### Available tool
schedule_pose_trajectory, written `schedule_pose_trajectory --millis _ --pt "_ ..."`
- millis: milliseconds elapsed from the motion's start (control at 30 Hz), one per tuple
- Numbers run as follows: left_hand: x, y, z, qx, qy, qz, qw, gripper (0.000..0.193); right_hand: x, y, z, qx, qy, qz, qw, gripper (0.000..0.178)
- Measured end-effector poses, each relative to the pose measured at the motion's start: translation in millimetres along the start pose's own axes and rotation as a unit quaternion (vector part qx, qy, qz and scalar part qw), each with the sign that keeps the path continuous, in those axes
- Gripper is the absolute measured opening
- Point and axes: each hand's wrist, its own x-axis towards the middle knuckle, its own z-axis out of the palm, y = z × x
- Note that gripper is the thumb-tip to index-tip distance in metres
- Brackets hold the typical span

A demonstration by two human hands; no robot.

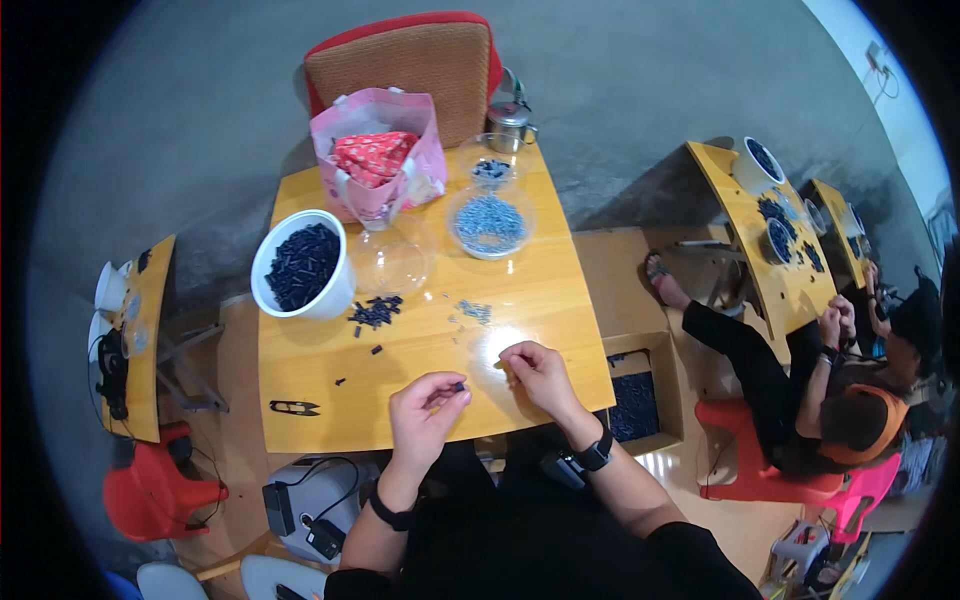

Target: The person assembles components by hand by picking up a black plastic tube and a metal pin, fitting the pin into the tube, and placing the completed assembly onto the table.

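Observation:
Over the near edge of the yellow table point(520, 300), my left hand point(428, 412) pinches a small black plastic piece point(459, 387) between thumb and fingers. To its right, my right hand point(541, 378) is closed with its fingertips together; whatever it holds, if anything, is too small to make out. Beyond my hands lie a loose pile of black pieces point(376, 311) and a small scatter of silver metal pins point(475, 312). A white bucket point(262, 282) full of black pieces stands at the left. Farther back, a clear bowl point(490, 250) holds many more silver pins.
Thread snips point(295, 408) lie at the near left. A pink bag point(415, 180), an empty clear bowl point(398, 262), a smaller bowl point(490, 172) and a metal pot point(510, 125) stand farther back. At right are a cardboard box point(665, 390) and a seated person point(850, 400) working at another table.

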Motion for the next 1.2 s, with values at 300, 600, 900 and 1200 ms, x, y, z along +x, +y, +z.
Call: schedule_pose_trajectory --millis 300,600,900,1200 --pt "-14.3 38.2 8.2 -0.026 -0.037 0.049 0.998 0.012 -38.7 -75.5 -10.4 0.181 -0.064 0.032 0.981 0.012" --pt "-16.2 21.3 11.4 -0.285 -0.084 -0.11 0.949 0.013 -59.4 -79.8 18.3 0.074 -0.063 -0.124 0.988 0.018" --pt "-18.8 25.8 0.2 -0.296 -0.097 -0.076 0.947 0.013 -65.0 -86.8 22.6 -0.09 -0.02 -0.159 0.983 0.016" --pt "-25.9 19.3 -1.0 -0.454 -0.149 -0.115 0.871 0.016 -71.7 -108.7 27.5 -0.034 -0.088 -0.269 0.958 0.007"
